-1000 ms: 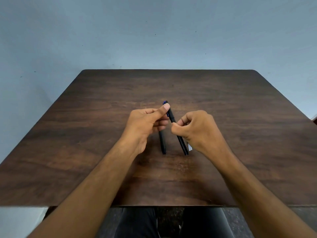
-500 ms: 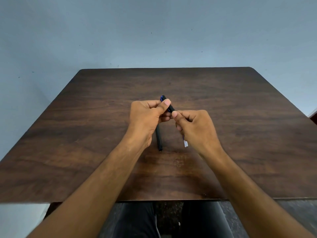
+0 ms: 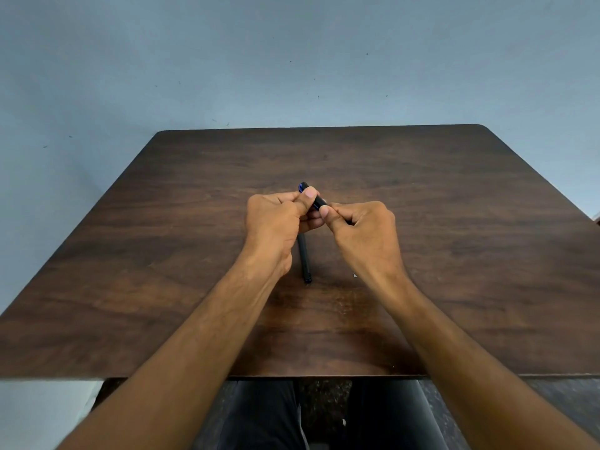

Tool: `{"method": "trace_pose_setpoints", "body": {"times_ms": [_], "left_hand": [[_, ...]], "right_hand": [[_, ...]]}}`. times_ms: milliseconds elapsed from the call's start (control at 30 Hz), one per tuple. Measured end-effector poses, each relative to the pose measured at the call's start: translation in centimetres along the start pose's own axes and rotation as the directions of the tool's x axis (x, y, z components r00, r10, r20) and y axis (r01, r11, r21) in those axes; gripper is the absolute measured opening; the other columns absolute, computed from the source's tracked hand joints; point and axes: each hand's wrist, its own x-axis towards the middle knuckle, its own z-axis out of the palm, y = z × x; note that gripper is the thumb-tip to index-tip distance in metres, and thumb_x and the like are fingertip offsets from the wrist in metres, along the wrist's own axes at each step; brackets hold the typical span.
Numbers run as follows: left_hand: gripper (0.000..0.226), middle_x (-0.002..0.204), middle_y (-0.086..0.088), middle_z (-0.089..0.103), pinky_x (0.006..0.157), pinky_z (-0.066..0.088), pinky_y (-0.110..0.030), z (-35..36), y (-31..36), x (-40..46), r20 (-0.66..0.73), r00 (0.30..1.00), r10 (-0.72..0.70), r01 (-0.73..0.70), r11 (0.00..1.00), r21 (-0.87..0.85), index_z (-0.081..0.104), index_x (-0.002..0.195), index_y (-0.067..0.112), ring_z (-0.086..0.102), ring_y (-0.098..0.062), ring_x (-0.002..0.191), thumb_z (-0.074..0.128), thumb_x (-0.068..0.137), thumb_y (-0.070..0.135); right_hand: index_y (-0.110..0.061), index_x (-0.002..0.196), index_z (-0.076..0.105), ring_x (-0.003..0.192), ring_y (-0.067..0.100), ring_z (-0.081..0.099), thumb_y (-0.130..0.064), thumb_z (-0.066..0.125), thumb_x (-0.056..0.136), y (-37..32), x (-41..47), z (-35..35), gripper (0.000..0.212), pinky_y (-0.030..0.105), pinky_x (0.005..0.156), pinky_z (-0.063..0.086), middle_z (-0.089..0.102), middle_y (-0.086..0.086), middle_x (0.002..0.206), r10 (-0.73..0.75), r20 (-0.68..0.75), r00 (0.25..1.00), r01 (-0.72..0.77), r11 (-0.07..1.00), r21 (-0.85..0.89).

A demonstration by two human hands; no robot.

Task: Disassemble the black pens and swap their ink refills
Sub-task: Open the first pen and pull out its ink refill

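Two black pens show in the head view, over a dark wooden tabletop (image 3: 454,254) set against a pale blue wall (image 3: 292,60). One is a held pen (image 3: 317,201), raised above the middle of the tabletop and tilted, its far end with a blue trim poking out past the left thumb. The left hand (image 3: 276,222) is clamped on that far end, thumb on top and the other fingers curled beneath. The right hand (image 3: 363,232) grips the same pen just beside it, thumb pressed near the left thumb, so the two hands sit close together, almost touching; most of the barrel is hidden inside the right fist. The second pen (image 3: 304,258) lies flat on the tabletop below and between the wrists, running roughly toward the person, its upper part covered by the left hand. A small pale tip (image 3: 355,275) shows at the right wrist's edge; what it belongs to cannot be told. Both bare forearms reach in from the bottom edge, above dark trousers (image 3: 269,417).
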Motion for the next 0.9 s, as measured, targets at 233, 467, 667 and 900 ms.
{"method": "trace_pose_setpoints", "body": {"times_ms": [233, 467, 667, 900], "left_hand": [[0.016, 0.077, -0.018, 0.075, 0.061, 0.060, -0.030, -0.2, 0.0, 0.1, -0.014, 1.000, -0.009, 0.009, 1.000, -0.012, 0.073, 0.088, -0.009, 0.072, -0.017, 0.060, 0.067, 0.092, 0.005], [0.017, 0.078, -0.020, 0.074, 0.059, 0.060, -0.028, -0.5, 0.4, 0.3, -0.041, 0.999, -0.005, 0.004, 1.000, -0.022, 0.072, 0.090, -0.010, 0.073, -0.020, 0.060, 0.068, 0.092, 0.006], [0.017, 0.073, -0.015, 0.076, 0.060, 0.061, -0.029, -1.6, 0.7, 0.7, -0.065, 0.998, 0.022, -0.027, 0.997, -0.070, 0.071, 0.089, -0.007, 0.076, -0.027, 0.071, 0.071, 0.090, 0.010], [0.024, 0.080, -0.020, 0.076, 0.064, 0.062, -0.034, -4.5, 1.7, 1.6, -0.101, 0.994, 0.046, -0.052, 0.997, -0.057, 0.071, 0.089, -0.006, 0.076, -0.031, 0.075, 0.079, 0.083, 0.016]], "right_hand": [[-0.024, 0.086, 0.081, 0.033, 0.004, 0.040, -0.035, 0.064, 0.098, 0.0, 0.2, 0.4, 0.023, 0.021, 0.034, 0.032, 0.059, 0.000, 0.046, -0.003, 0.013, 1.000, 0.004, 0.994, -0.106], [-0.030, 0.102, 0.080, 0.036, 0.005, 0.042, -0.047, 0.061, 0.098, 0.0, 0.1, 0.4, 0.026, 0.021, 0.041, 0.030, 0.065, -0.003, 0.053, 0.000, 0.047, 0.999, 0.008, 0.985, -0.171], [-0.032, 0.104, 0.080, 0.035, 0.001, 0.046, -0.041, 0.069, 0.092, -0.4, 0.0, 0.3, 0.018, 0.014, 0.035, 0.031, 0.071, -0.011, 0.058, -0.002, 0.100, 0.995, 0.012, 0.996, -0.089], [-0.016, 0.081, 0.079, 0.034, 0.006, 0.033, -0.022, 0.056, 0.084, -0.5, -0.4, 0.4, 0.024, 0.021, 0.036, 0.028, 0.047, -0.016, 0.041, 0.083, 0.134, 0.988, -0.071, 0.993, -0.090]]}}
